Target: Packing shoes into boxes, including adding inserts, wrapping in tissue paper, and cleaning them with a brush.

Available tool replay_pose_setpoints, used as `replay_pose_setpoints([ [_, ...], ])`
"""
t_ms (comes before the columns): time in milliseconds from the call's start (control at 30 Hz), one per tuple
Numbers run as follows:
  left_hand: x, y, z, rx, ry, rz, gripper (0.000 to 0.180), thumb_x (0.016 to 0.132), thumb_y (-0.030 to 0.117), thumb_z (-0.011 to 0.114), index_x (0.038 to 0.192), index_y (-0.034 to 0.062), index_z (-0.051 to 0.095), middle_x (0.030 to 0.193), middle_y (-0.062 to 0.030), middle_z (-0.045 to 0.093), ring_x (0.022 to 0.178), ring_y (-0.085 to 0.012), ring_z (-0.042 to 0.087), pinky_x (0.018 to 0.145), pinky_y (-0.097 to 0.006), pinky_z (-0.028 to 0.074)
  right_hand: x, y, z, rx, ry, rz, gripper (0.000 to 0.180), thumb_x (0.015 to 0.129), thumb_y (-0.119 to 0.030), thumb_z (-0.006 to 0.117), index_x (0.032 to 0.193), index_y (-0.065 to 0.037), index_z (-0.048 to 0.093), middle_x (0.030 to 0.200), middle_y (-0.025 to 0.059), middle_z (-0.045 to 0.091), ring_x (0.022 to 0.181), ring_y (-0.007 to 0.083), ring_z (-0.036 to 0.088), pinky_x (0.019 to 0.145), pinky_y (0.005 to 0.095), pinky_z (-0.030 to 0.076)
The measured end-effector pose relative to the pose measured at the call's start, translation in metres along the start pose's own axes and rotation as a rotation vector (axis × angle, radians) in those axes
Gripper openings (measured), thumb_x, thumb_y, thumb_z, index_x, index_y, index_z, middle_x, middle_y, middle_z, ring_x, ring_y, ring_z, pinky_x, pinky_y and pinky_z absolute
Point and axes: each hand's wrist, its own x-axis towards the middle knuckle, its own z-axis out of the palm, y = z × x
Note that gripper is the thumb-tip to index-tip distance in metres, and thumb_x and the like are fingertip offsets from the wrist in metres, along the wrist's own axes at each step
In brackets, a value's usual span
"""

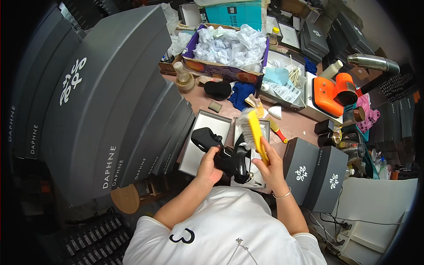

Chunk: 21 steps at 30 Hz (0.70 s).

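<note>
My left hand (209,168) is closed around a black shoe (206,139), its toe pointing away to the left. In my right hand (272,166) is a yellow brush (256,132) with pale bristles turned toward the shoe, a little apart from it. Below the hands lies an open grey shoebox (191,162) in two halves. A second black shoe (242,162) rests in the right half, with white paper beside it. My hands partly cover both shoes.
Tall stacks of dark grey shoeboxes (110,101) crowd the left side. Two more boxes (324,176) stand at right. Farther back are a purple carton (221,67) of crumpled plastic, a tray (300,104) of swabs, an orange device (327,96) and a red-yellow brush (276,129).
</note>
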Motion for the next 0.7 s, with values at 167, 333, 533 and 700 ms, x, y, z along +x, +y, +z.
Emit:
replay_pose_setpoints([
  [167,-0.014,0.027,0.020,-0.101,-0.239,-0.165,0.024,0.093,0.023,0.046,0.104,0.0056,0.059,0.098,-0.0081,0.065,0.084,-0.0212,0.063,0.080,-0.037,0.052,-0.002,-0.033,-0.027,-0.510,-0.373,-0.528,0.052,0.080,-0.008,0.060,0.130,-0.022,0.055,0.076,0.0048,0.052,0.056,0.0192,0.054,0.049,0.0300,0.047],
  [333,-0.025,0.045,0.036,-0.160,-0.042,0.013,0.034,0.097,0.028,0.042,0.114,0.0037,0.057,0.106,-0.0102,0.063,0.100,-0.0229,0.061,0.088,-0.039,0.051,0.007,0.005,-0.086,-0.776,-0.117,-0.196,0.054,0.077,-0.007,0.066,0.129,-0.018,0.055,0.069,0.0045,0.053,0.054,0.0193,0.056,0.046,0.0308,0.046],
  [533,-0.016,0.036,0.026,-0.301,-0.413,-0.274,0.045,0.092,0.041,0.052,0.118,0.0058,0.056,0.092,-0.0057,0.066,0.069,-0.0198,0.064,0.064,-0.032,0.053,-0.020,0.033,-0.020,-0.609,-0.161,-0.100,0.042,0.085,-0.017,0.063,0.127,-0.014,0.055,0.070,0.0061,0.054,0.057,0.0231,0.056,0.050,0.0326,0.046],
  [700,-0.013,0.036,0.036,-0.326,-0.498,-0.361,0.044,0.094,0.044,0.047,0.112,0.0043,0.058,0.085,-0.0061,0.067,0.069,-0.0206,0.066,0.063,-0.032,0.054,-0.022,-0.036,-0.019,-0.273,-0.197,-0.300,0.045,0.081,-0.015,0.068,0.124,-0.010,0.057,0.068,0.0094,0.054,0.057,0.0271,0.056,0.053,0.0366,0.046],
])
